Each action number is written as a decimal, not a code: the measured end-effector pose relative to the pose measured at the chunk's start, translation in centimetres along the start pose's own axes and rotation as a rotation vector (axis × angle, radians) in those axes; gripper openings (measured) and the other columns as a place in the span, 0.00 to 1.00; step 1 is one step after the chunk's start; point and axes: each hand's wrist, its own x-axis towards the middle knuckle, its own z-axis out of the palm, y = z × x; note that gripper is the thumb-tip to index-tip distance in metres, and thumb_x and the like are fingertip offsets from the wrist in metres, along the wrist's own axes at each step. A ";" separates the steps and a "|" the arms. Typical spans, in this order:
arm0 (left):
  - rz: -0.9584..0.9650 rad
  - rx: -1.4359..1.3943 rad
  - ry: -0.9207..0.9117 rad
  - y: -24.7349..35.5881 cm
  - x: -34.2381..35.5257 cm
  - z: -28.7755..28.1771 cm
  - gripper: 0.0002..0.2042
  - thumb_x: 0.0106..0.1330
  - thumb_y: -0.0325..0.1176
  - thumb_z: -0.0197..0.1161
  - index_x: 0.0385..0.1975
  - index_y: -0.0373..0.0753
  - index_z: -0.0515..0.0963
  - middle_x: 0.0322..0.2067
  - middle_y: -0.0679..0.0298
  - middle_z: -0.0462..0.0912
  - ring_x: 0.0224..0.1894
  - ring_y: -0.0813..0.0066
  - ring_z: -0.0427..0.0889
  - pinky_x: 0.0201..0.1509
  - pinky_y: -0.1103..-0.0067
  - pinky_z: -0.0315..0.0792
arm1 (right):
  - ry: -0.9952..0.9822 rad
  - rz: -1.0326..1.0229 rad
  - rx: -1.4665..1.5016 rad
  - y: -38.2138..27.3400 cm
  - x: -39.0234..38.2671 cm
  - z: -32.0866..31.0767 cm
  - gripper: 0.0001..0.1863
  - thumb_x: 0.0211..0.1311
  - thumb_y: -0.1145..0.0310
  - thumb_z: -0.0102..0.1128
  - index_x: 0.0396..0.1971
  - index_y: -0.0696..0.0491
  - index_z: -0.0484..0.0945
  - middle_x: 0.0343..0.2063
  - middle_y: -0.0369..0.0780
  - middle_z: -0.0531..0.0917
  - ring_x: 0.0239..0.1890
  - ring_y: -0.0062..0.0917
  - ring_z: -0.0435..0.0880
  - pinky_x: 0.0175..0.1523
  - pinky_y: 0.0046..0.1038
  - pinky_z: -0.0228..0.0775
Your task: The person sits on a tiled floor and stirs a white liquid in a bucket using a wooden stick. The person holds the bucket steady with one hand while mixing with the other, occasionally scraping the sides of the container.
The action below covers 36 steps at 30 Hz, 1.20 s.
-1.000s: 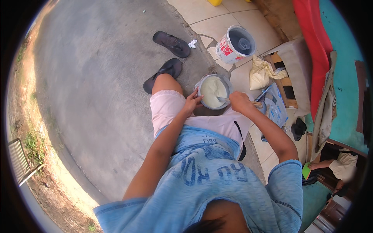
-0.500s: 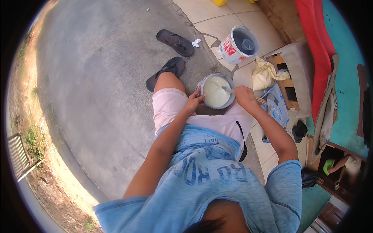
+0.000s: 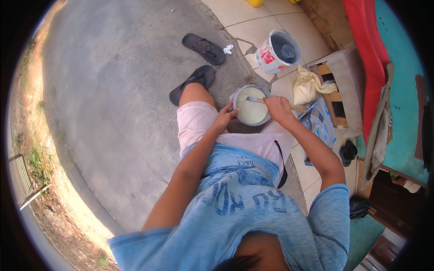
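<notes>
My left hand point(image 3: 224, 116) grips the near-left side of a grey round tub point(image 3: 254, 122) holding creamy, pale mixture point(image 3: 247, 111). My right hand point(image 3: 277, 107) is closed on a tool with a wooden handle point(image 3: 298, 108), its flat end point(image 3: 254, 99) reaching into the mixture. A larger bucket point(image 3: 266, 61) with red markings and dark inside stands beyond the tub. A pale yellow sack point(image 3: 304, 90) and a crumpled blue-and-white plastic bag point(image 3: 323, 122) lie to the right.
Dark flip-flops point(image 3: 202, 49) are on the concrete point(image 3: 113, 99). A tiled strip point(image 3: 244, 27) carries a wooden crate point(image 3: 339, 119) and dark footwear point(image 3: 347, 153). Red cloth point(image 3: 368, 54) hangs by a teal surface point(image 3: 402, 122). Part of another person point(image 3: 409, 185) shows at the right edge.
My right hand has moved slightly up, the tool's end now further left and higher in the tub. The other person at the right, earlier holding something green, is now mostly out of sight.
</notes>
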 end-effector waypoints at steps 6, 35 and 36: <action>-0.004 0.017 0.026 0.3 -0.5 0.3 0.34 0.64 0.34 0.57 0.67 0.41 0.48 0.55 0.55 0.69 0.55 0.61 0.71 0.54 0.65 0.70 | -0.122 -0.047 -0.118 1.3 -0.5 -0.4 0.06 0.46 0.75 0.58 0.25 0.51 0.82 0.24 0.43 0.83 0.30 0.31 0.85 0.33 0.30 0.77; 0.054 -0.047 0.043 -1.7 1.4 -0.5 0.34 0.59 0.34 0.64 0.65 0.47 0.55 0.49 0.60 0.75 0.47 0.69 0.76 0.40 0.73 0.77 | -0.338 -0.159 0.033 3.3 -0.6 -2.8 0.11 0.47 0.75 0.56 0.32 0.51 0.83 0.28 0.47 0.82 0.33 0.40 0.82 0.39 0.37 0.74; 0.051 -0.051 0.041 -1.7 1.4 -0.5 0.34 0.59 0.34 0.64 0.65 0.47 0.55 0.49 0.60 0.74 0.47 0.69 0.75 0.40 0.73 0.77 | -0.333 -0.168 0.046 3.1 -0.6 -3.2 0.11 0.47 0.75 0.56 0.32 0.51 0.83 0.28 0.47 0.82 0.33 0.40 0.82 0.39 0.37 0.73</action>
